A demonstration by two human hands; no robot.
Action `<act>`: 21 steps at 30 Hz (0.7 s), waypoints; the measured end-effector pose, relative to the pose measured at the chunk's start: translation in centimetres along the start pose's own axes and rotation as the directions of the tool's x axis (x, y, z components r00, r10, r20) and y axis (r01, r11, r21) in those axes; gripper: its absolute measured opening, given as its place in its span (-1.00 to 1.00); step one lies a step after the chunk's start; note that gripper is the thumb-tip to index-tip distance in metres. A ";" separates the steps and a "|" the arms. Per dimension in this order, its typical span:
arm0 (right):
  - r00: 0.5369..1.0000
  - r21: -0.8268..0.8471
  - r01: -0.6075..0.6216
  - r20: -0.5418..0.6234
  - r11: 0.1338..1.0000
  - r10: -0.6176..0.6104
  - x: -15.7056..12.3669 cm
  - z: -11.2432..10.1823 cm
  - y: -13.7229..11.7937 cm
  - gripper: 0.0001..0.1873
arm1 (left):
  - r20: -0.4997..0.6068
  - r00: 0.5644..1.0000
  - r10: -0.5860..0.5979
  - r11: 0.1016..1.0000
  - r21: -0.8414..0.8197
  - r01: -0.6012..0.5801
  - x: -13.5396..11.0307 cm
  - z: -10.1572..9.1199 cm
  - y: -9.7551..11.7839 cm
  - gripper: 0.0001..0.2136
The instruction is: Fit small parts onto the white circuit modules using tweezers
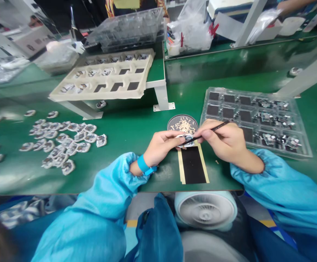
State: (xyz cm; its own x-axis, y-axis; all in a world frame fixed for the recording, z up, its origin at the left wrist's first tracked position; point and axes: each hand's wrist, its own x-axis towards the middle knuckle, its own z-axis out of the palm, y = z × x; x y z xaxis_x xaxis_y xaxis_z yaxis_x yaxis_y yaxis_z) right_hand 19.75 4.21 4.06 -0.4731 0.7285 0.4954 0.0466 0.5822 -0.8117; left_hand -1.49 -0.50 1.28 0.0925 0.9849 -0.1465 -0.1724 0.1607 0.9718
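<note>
My left hand [159, 147] pinches a small white-rimmed electronic part [186, 140] between thumb and fingers, just above a black mat. My right hand [224, 140] grips slim black tweezers [218, 126] like a pen; their tip meets the part's top face. Whether the tip holds anything is too small to tell. Right behind both hands stands a round grey dish [174, 122] of tiny beige pieces [187, 124]. The black mat [193, 165], edged with yellowish tape, lies on the green table below them.
Many similar white-rimmed parts [61, 147] lie spread at left. A clear compartment tray [256, 147] with circuit pieces sits at right. A cream tray [98, 95] rests on a raised stand [161, 96]. Behind are plastic bags and a slanted post [308, 78]. A fan [206, 211] is below the table edge.
</note>
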 end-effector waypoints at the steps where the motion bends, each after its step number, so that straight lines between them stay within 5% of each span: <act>1: 0.998 0.000 -0.066 -0.016 0.998 0.066 0.1 0.1 -0.1 -0.72 | -0.006 1.000 0.015 0.999 0.030 -0.015 -0.1 0.1 0.1 -0.72; 8: 0.913 0.239 -0.388 -0.036 0.890 0.407 0.5 0.5 0.3 -0.52 | -0.024 0.998 0.061 0.992 0.112 -0.058 -0.3 0.4 0.8 -0.72; 13: 0.914 0.351 -0.333 -0.105 0.875 0.391 0.5 0.5 1.0 -0.47 | -0.049 0.997 0.065 0.994 0.087 -0.060 -0.1 0.4 0.6 -0.69; 21: 0.917 0.170 -0.399 0.077 0.901 0.391 -0.1 2.2 2.1 -0.77 | -0.115 0.981 0.154 0.986 0.088 -0.145 0.0 0.6 0.4 -0.66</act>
State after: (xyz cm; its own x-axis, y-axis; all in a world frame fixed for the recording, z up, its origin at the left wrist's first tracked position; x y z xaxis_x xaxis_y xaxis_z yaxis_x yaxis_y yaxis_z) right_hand 17.94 4.58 1.66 -0.4830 0.8683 0.1131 0.0809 0.1728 -0.9816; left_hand -0.98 -0.45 1.80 -0.0488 0.9987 -0.0151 -0.0968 0.0104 0.9952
